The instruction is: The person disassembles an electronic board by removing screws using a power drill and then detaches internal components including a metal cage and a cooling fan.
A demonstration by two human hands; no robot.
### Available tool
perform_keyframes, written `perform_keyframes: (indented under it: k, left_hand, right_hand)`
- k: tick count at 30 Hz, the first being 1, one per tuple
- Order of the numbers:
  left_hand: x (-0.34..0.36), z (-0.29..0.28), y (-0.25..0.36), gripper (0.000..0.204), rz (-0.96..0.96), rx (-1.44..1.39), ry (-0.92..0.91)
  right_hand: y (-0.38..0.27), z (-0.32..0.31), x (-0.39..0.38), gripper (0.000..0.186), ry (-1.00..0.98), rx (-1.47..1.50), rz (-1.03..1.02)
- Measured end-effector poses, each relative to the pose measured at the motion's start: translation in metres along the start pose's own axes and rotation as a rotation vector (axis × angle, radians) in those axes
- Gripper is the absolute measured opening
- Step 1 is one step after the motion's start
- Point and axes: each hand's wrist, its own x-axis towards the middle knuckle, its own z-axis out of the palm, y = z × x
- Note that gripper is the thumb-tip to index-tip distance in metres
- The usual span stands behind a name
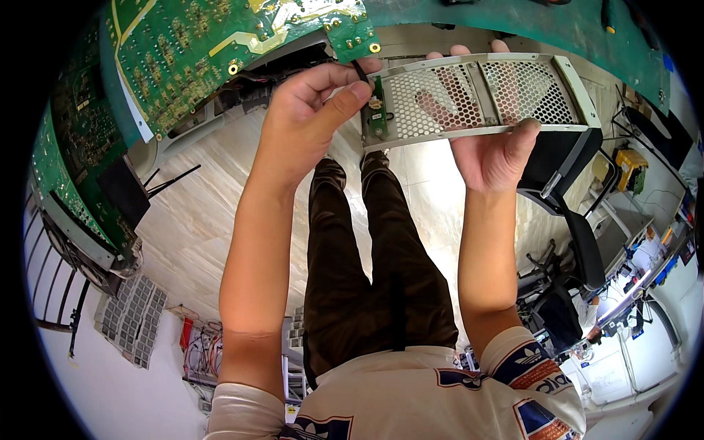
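A long perforated metal panel (455, 95) with a raised frame is held up in front of me, tilted slightly. My right hand (493, 158) grips it from below, thumb on the near edge and fingers behind the mesh, showing through the holes. At the panel's left end sits a small green circuit board (378, 117). Beside that board my left hand (312, 110) is closed, thumb and forefinger pinching a thin black strip (360, 71). Whether this strip is a cable or a tool I cannot make out.
Large green circuit boards (198, 51) lie on the bench at the upper left. A green mat (587, 33) covers the bench on the far side. A black office chair (579, 235) stands to the right, and a cluttered workbench (638, 286) runs along the right side.
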Motion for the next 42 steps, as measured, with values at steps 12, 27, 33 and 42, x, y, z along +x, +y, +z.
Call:
perform_keyframes:
  k: [12, 27, 33, 42]
  left_hand:
    - [-0.064, 0.017, -0.031, 0.038, -0.611, -0.711, -0.016]
    - [-0.024, -0.006, -0.019, 0.046, -0.484, -0.081, -0.282]
    - [-0.014, -0.017, -0.005, 0.019, -0.343, 0.105, -0.291]
    - [-0.011, -0.014, 0.019, 0.027, -0.352, 0.391, -0.199]
  right_hand:
    - [0.015, 0.015, -0.065, 0.101, -0.176, -0.963, -0.6]
    - [0.04, -0.006, -0.08, 0.091, 0.011, -0.118, 0.321]
    - [0.059, 0.002, -0.047, 0.111, -0.155, -0.014, 0.307]
    - [0.055, 0.017, -0.04, 0.101, -0.057, 0.117, 0.286]
